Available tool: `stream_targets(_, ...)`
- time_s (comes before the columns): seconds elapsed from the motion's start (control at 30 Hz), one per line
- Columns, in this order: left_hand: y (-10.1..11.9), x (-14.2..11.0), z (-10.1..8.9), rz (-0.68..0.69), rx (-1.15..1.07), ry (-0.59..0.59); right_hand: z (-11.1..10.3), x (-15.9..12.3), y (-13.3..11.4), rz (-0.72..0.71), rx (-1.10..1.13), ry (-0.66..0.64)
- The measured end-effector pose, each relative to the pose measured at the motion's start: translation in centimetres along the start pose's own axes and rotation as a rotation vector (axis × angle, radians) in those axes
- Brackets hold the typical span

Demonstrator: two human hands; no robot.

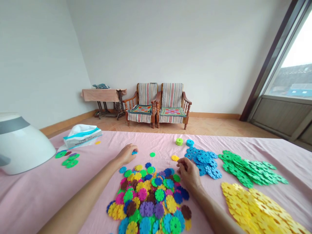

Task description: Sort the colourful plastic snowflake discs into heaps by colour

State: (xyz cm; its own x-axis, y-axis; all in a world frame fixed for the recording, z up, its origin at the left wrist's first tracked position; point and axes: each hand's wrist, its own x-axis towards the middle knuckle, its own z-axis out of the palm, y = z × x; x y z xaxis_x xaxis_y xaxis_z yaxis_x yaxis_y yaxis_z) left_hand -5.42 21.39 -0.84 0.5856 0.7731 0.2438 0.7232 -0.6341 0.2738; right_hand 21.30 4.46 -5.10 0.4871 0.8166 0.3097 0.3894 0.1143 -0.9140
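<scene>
Left hand (126,154), fingers curled narrow around a small blue plastic disc (134,152), only a sliver of it showing past the fingertips. Right hand (188,173), fingers bunched narrow just above the far edge of the heap; anything inside them impossible to tell. Just past the right fingertips, a yellow plastic disc (175,158). Between the hands, a lone green plastic disc (152,154). Right below both hands, a heap of multicoloured notched plastic discs (148,198). Right of the right hand, a patch of blue notched discs (203,161), then a patch of green notched discs (248,168), and nearer, a patch of yellow notched discs (255,208). Beyond the right hand, a short lime-green stack (179,141) and a short cyan stack (190,143). Left of the left hand, a small cluster of green and purple discs (67,159), a white-and-blue tissue packet (81,136) and a rounded white plastic appliance (21,144), all on a pink cloth sheet (36,198).
</scene>
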Motion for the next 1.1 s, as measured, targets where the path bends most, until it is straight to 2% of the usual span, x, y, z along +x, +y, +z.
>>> stream_targets(0.1, 0.5, -0.5, -0.9, -0.034, 0.01, 0.022, 0.1, 0.0, 0.0, 0.007, 0.007, 0.002)
stream_targets(0.2, 2.9, -1.3, -1.6, 0.002, -0.025, 0.014, 0.0, -0.1, -0.1, 0.006, 0.001, -0.001)
stream_targets(0.33, 7.2, -2.8, -1.6, 0.186, -0.173, -0.183, -0.2, 0.0, -0.1, -0.006, -0.015, -0.019)
stream_targets(0.4, 8.6, -3.5, -1.4, 0.272, -0.209, -0.226, -0.3, 0.1, -0.1, -0.006, -0.013, -0.045)
stream_targets(0.47, 9.3, -3.9, -1.1, 0.29, -0.209, -0.223, -0.3, 0.1, 0.1, -0.005, -0.012, -0.049)
stream_targets(0.67, 9.3, -4.0, -0.8, 0.204, -0.231, -0.195, 0.0, 0.0, 0.2, -0.021, -0.034, -0.011)
stream_targets(0.9, 8.6, -2.6, -0.2, 0.048, -0.464, -0.204, -0.4, 0.1, -0.1, -0.01, -0.035, -0.076)
stream_targets(1.1, 6.3, 1.1, 1.6, -0.124, -0.475, -0.017, -0.1, 0.0, -0.1, -0.003, -0.018, -0.029)
